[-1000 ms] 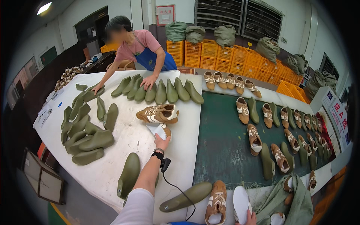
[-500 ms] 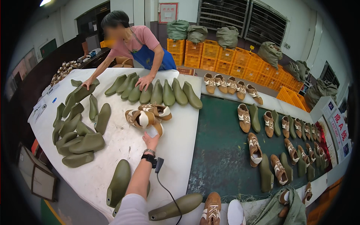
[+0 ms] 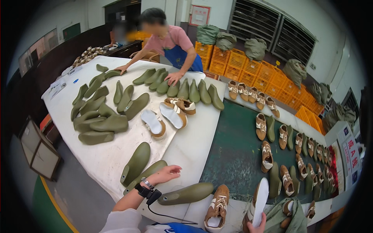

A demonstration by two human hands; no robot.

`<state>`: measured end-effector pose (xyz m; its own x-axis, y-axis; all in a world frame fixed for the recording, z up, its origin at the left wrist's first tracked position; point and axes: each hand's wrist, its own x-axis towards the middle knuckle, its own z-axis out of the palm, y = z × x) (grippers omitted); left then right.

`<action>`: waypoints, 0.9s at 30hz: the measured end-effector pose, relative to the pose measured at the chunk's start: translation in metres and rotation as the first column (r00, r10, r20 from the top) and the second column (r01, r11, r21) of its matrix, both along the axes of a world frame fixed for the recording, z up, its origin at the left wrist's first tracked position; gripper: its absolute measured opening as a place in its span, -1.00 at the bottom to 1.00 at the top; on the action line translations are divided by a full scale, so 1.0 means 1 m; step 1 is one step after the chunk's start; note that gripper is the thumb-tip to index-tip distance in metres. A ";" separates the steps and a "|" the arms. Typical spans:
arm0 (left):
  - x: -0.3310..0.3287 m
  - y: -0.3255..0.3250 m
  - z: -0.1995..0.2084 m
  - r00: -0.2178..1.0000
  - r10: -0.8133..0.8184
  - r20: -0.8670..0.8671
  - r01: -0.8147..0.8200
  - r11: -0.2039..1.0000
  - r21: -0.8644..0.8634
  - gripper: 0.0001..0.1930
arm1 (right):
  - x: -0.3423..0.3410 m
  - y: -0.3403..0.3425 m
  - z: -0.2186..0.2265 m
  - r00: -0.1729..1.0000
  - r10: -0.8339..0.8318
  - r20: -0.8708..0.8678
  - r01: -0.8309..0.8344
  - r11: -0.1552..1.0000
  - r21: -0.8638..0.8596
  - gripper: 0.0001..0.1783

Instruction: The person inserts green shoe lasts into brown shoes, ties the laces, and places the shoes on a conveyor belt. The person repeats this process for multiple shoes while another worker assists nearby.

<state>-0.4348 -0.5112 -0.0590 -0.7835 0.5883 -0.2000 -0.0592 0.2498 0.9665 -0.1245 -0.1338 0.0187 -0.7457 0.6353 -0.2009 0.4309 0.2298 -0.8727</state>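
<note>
My left hand (image 3: pixel 168 174) is open with its fingers stretched out, beside a green shoe last (image 3: pixel 145 176) and above another green last (image 3: pixel 186 193). At the lower right my right hand (image 3: pixel 257 226) grips a brown-and-tan shoe (image 3: pixel 251 207), its white sole facing right. Between my hands a brown sneaker (image 3: pixel 217 207) lies with its laces up on the bench. Farther off, a shoe with its white sole up (image 3: pixel 153 123) rests near another upturned shoe (image 3: pixel 173 115) and a sneaker on its side (image 3: pixel 186 105).
A co-worker (image 3: pixel 171 42) in a blue apron touches lasts across the white table (image 3: pixel 163 149). Several lasts (image 3: pixel 110 123) are heaped at the left. Shoes and lasts stand in rows on the green surface (image 3: pixel 233 136). Yellow crates (image 3: pixel 237 60) line the wall.
My left hand has let go of the shoe, which now lies sole up, and has drawn back toward me. My right hand has come into view with a shoe. The view has shifted.
</note>
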 end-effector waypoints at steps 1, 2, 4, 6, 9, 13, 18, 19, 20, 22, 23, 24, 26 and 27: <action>0.007 0.002 0.009 0.997 -0.075 -0.003 0.075 0.997 -0.028 -0.53 | -0.012 -0.004 0.009 0.998 0.062 -0.012 -0.060 0.994 0.091 -0.10; 0.010 0.006 0.021 0.986 -0.166 -0.011 0.165 0.985 -0.053 -0.49 | -0.025 -0.009 0.017 0.992 0.123 -0.020 -0.118 0.976 0.183 -0.10; 0.030 0.020 0.045 0.965 -0.258 -0.048 0.258 0.966 -0.007 -0.41 | -0.061 -0.032 0.025 0.963 0.213 -0.166 -0.163 0.949 0.270 -0.01; 0.057 0.044 0.066 0.972 -0.193 -0.132 0.216 0.958 0.191 -0.34 | -0.098 -0.066 0.027 0.889 0.357 -0.287 -0.200 0.866 0.459 0.02; 0.087 0.076 0.084 0.997 -0.069 -0.020 0.069 0.835 0.545 -0.34 | -0.133 -0.124 0.030 0.754 0.655 -0.053 -0.317 0.433 0.844 -0.04; 0.079 0.048 0.076 0.926 0.168 0.337 -0.356 0.683 0.637 -0.40 | -0.138 -0.160 0.045 0.564 0.724 -0.398 -0.551 0.688 0.472 -0.14; 0.083 0.041 0.058 0.897 -0.045 0.439 -0.314 0.634 0.707 -0.39 | -0.125 -0.161 0.048 0.690 0.600 -0.405 -0.692 0.710 -0.127 -0.53; 0.087 0.046 0.058 0.891 0.022 0.454 -0.356 0.653 0.668 -0.37 | -0.123 -0.160 0.046 0.696 0.651 -0.302 -0.716 0.660 -0.228 -0.61; 0.090 0.050 0.060 0.892 0.054 0.449 -0.366 0.670 0.646 -0.35 | -0.119 -0.163 0.042 0.712 0.634 -0.301 -0.677 0.735 -0.052 -0.75; 0.098 0.055 0.065 0.902 0.002 0.432 -0.314 0.689 0.654 -0.23 | -0.116 -0.165 0.037 0.665 0.664 -0.342 -0.435 0.716 0.545 -0.75; 0.103 0.058 0.068 0.925 -0.073 0.374 -0.208 0.724 0.657 -0.20 | -0.115 -0.166 0.036 0.685 0.663 -0.301 -0.243 0.598 0.764 -0.74; 0.107 0.063 0.071 0.937 -0.132 0.323 -0.125 0.737 0.664 -0.17 | -0.113 -0.168 0.034 0.680 0.669 -0.299 -0.206 0.566 0.798 -0.74; 0.112 0.073 0.077 0.978 -0.155 0.142 0.032 0.776 0.630 -0.14 | -0.107 -0.171 0.034 0.590 0.747 -0.306 -0.206 0.506 0.838 -0.75; 0.114 0.078 0.079 0.973 -0.127 0.194 -0.016 0.798 0.602 -0.15 | -0.104 -0.171 0.034 0.556 0.779 -0.289 -0.212 0.469 0.857 -0.76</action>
